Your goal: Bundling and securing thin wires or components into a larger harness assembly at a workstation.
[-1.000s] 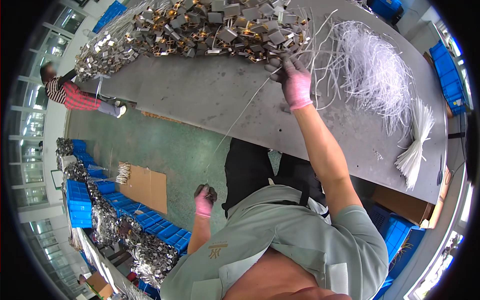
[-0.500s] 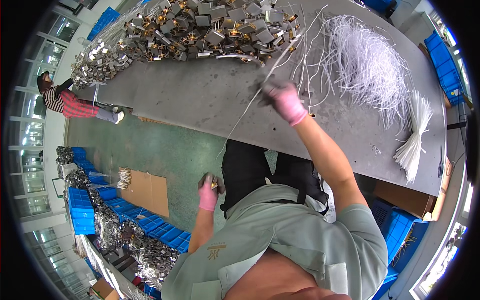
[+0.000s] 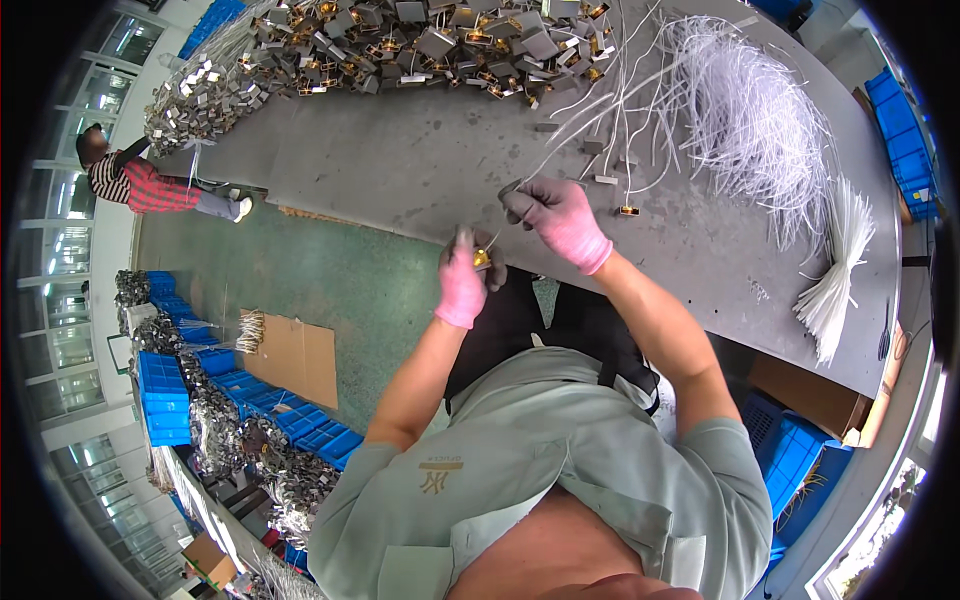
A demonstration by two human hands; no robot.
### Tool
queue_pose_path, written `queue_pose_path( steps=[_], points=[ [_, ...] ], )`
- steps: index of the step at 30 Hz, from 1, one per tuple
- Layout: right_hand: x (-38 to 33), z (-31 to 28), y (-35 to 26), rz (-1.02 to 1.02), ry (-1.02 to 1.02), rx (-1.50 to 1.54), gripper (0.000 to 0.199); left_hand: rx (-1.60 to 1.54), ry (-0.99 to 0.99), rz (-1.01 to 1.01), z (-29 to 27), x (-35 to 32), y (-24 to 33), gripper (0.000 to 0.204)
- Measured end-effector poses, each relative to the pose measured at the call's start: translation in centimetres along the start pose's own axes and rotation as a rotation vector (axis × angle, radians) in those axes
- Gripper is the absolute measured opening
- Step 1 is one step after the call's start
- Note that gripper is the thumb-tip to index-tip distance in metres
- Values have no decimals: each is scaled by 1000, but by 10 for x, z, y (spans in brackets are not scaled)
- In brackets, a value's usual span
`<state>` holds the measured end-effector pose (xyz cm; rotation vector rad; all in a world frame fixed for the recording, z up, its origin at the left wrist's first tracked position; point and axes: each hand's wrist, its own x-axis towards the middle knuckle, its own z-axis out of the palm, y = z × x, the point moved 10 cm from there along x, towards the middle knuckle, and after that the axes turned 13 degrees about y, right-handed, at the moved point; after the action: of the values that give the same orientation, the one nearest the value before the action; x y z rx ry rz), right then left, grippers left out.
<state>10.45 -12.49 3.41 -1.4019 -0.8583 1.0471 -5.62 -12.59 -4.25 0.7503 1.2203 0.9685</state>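
Observation:
My left hand point(image 3: 464, 281), in a pink glove with grey fingers, is closed round a small part with a gold-coloured piece point(image 3: 482, 259), just off the table's front edge. To its right and slightly farther off, my right hand point(image 3: 556, 219), gloved alike, pinches a thin white strand point(image 3: 545, 163). The strand trails back toward the loose strands on the table. A short pale length shows between the two hands; where it ends I cannot make out. Several loose grey metal blocks point(image 3: 606, 180) lie beyond my right hand, and one gold-fronted block point(image 3: 628, 211) beside it.
A heap of metal blocks with gold parts point(image 3: 430, 45) covers the table's point(image 3: 370, 170) far side. At right lie a tangled white strand pile point(image 3: 750, 120) and a tied white bundle point(image 3: 835, 280). Another person point(image 3: 130, 180) stands far left; blue crates point(image 3: 163, 390) line the lower left.
My left hand has risen from beside my body toward the table edge. My right hand has come nearer, drawing the strand along. Several blocks now lie apart from the heap, near the strands.

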Motion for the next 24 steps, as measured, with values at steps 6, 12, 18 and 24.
queue_pose_path(
  steps=[6,12,18,24],
  points=[
    [5,-20,16,-9,16,-105,24,-6,-74,-10,41,8,18,51],
    [22,-58,17,130,126,-42,24,146,-141,187,95,27,28,49],
    [69,-164,24,154,380,-208,31,469,-105,845,130,69,70,56],
    [5,-132,55,1,132,-47,24,-215,-258,17,195,131,101,37]
  ],
)
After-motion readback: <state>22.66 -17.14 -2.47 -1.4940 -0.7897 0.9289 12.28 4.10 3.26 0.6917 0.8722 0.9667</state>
